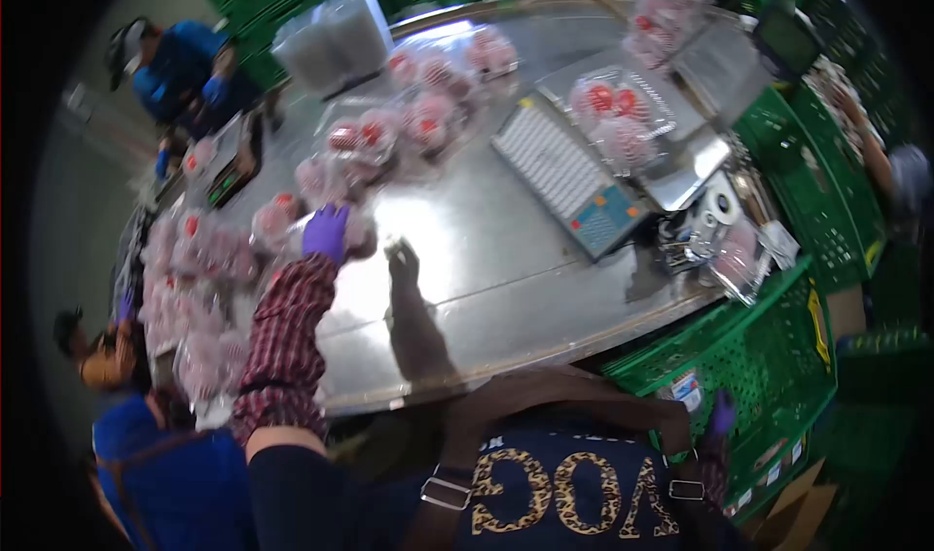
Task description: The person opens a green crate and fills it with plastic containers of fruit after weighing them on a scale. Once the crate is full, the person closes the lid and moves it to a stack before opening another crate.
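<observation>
My left hand [327, 232], in a purple glove, reaches onto the steel table. Its fingers are bent over a clear plastic pack of round fruit [277, 216] in pink foam nets, and the hand covers part of the pack. Down at the right, my right hand [722, 413], gloved in purple too, is beside the green crate [754, 376]; its fingers are too small and dark to make out. More fruit packs [365, 133] lie beyond my left hand, and others [195, 298] are piled at the left.
A keypad scale [569, 177] stands mid-table, with a fruit pack [618, 113] by its top end. Label rolls [718, 204] lie at the right edge. Stacked clear trays [336, 40] stand at the back. Co-workers [185, 70] are at the left; another person's arm [866, 133] is at right.
</observation>
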The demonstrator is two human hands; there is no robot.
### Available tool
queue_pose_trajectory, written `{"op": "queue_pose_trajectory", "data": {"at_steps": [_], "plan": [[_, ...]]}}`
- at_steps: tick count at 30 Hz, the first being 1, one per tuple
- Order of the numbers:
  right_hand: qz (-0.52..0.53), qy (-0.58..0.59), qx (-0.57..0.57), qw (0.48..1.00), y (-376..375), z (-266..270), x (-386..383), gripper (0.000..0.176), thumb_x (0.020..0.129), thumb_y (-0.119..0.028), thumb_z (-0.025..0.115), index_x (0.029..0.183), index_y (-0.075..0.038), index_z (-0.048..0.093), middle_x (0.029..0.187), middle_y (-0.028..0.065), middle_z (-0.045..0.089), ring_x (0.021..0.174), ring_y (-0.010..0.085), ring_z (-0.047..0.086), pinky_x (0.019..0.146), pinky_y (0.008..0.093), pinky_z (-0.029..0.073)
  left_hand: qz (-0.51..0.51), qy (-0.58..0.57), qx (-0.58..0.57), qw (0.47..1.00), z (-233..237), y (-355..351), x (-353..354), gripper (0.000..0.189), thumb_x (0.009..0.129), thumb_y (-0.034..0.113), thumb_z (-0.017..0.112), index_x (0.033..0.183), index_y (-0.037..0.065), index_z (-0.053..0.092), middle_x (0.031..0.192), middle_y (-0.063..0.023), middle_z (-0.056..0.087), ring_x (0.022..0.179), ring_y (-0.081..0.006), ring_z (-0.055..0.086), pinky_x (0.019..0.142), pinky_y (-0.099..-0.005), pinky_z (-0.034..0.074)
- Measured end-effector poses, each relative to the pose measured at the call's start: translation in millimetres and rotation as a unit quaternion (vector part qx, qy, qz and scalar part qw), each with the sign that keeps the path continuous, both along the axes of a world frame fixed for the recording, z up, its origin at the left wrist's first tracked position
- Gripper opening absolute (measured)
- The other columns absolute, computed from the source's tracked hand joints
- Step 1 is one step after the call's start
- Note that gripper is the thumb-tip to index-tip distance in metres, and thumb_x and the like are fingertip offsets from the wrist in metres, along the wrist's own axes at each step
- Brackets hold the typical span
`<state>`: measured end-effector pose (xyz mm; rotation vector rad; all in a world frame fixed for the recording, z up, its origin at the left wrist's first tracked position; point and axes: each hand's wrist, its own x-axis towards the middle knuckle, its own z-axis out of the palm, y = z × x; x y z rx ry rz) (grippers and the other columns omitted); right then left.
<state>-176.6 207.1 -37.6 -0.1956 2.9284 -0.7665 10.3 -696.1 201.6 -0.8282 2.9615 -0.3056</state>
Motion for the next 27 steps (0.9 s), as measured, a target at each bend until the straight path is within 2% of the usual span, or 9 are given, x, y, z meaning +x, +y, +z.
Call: {"op": "queue_pose_trajectory", "data": {"at_steps": [1, 4, 10, 11, 12, 15, 19, 25, 27], "plan": [[-0.220, 0.025, -0.163, 0.962, -96.2, 101.2, -7.4, 0.039, 0.084, -0.021, 0.054, 0.112, 0.006, 0.050, 0.110, 0.0161, 0.055, 0.100, 0.0215, 0.052, 0.088, 0.0324, 0.040, 0.030, -0.063, 0.035, 0.997, 12.0, -0.3, -17.1, 0.044, 0.071, 0.020, 0.056, 0.113, 0.009, 0.051, 0.104, -0.0152, 0.055, 0.090, -0.0312, 0.056, 0.078, -0.0402, 0.046], [-0.132, 0.038, -0.326, 0.935, -235.2, 247.0, -75.5, 0.028, 0.086, -0.015, 0.050, 0.107, 0.004, 0.055, 0.100, 0.0109, 0.059, 0.089, 0.0135, 0.054, 0.077, 0.0253, 0.043, 0.088, -0.122, 0.100, 0.984, 55.6, 22.9, -40.3, 0.025, 0.070, 0.021, 0.054, 0.090, 0.007, 0.061, 0.090, -0.0147, 0.061, 0.081, -0.0290, 0.060, 0.068, -0.0395, 0.047], [0.190, -0.154, -0.504, 0.828, -423.2, 221.2, -235.8, 0.040, 0.087, -0.029, 0.048, 0.121, -0.008, 0.043, 0.100, 0.0109, 0.054, 0.093, 0.0219, 0.055, 0.074, 0.0336, 0.049, -0.120, 0.087, 0.147, 0.978, 120.4, 18.1, -86.1, 0.018, 0.058, 0.005, 0.060, 0.075, 0.004, 0.055, 0.070, -0.0119, 0.055, 0.066, -0.0227, 0.057, 0.059, -0.0328, 0.044], [0.230, -0.321, -0.608, 0.689, -440.6, 197.9, -275.0, 0.035, 0.085, -0.022, 0.052, 0.117, -0.006, 0.046, 0.096, 0.0106, 0.056, 0.096, 0.0230, 0.055, 0.076, 0.0337, 0.049, -0.141, 0.142, 0.174, 0.964, 139.8, 28.5, -103.6, 0.019, 0.058, 0.004, 0.060, 0.076, 0.003, 0.054, 0.068, -0.0109, 0.054, 0.062, -0.0218, 0.054, 0.057, -0.0313, 0.043], [-0.076, -0.337, -0.569, 0.746, -472.6, 257.3, -242.2, 0.029, 0.081, -0.013, 0.057, 0.108, -0.004, 0.050, 0.090, 0.0098, 0.057, 0.090, 0.0219, 0.056, 0.076, 0.0329, 0.049, -0.158, 0.195, 0.201, 0.947, 155.4, 41.1, -120.6, 0.019, 0.058, 0.003, 0.060, 0.076, 0.002, 0.053, 0.067, -0.0099, 0.052, 0.059, -0.0208, 0.052, 0.055, -0.0297, 0.042], [0.268, -0.080, -0.334, 0.900, -445.3, 244.2, -237.3, 0.021, 0.078, -0.012, 0.060, 0.096, -0.004, 0.053, 0.083, 0.0073, 0.055, 0.081, 0.0184, 0.056, 0.073, 0.0318, 0.049, -0.249, 0.347, 0.171, 0.888, 186.1, 96.5, -184.0, 0.022, 0.060, 0.007, 0.065, 0.077, 0.000, 0.052, 0.068, -0.0113, 0.051, 0.061, -0.0223, 0.053, 0.059, -0.0305, 0.043], [-0.002, -0.395, -0.741, 0.543, -371.9, 221.1, -205.0, 0.006, 0.077, -0.007, 0.054, 0.080, -0.002, 0.053, 0.077, 0.0080, 0.054, 0.072, 0.0196, 0.053, 0.066, 0.0307, 0.047, -0.377, 0.449, 0.149, 0.796, 156.4, 167.7, -270.1, 0.020, 0.063, 0.001, 0.058, 0.082, 0.005, 0.052, 0.082, -0.0125, 0.052, 0.077, -0.0300, 0.054, 0.066, -0.0356, 0.044], [-0.055, -0.154, -0.639, 0.751, -299.4, 308.0, -92.1, 0.012, 0.075, -0.003, 0.052, 0.087, 0.000, 0.051, 0.074, 0.0049, 0.053, 0.065, 0.0140, 0.052, 0.061, 0.0270, 0.044, -0.413, 0.319, 0.110, 0.846, 44.3, 263.4, -310.7, 0.031, 0.064, 0.007, 0.061, 0.094, 0.012, 0.054, 0.087, -0.0097, 0.051, 0.086, -0.0304, 0.051, 0.069, -0.0386, 0.045], [-0.085, -0.056, -0.570, 0.816, -300.7, 325.3, -56.4, 0.018, 0.071, 0.002, 0.056, 0.088, -0.002, 0.051, 0.071, 0.0015, 0.052, 0.061, 0.0106, 0.051, 0.059, 0.0236, 0.043, -0.342, 0.382, 0.342, 0.788, 46.7, 300.1, -257.8, 0.027, 0.073, 0.017, 0.061, 0.100, 0.014, 0.057, 0.099, -0.0106, 0.053, 0.091, -0.0248, 0.054, 0.076, -0.0312, 0.045]]}}
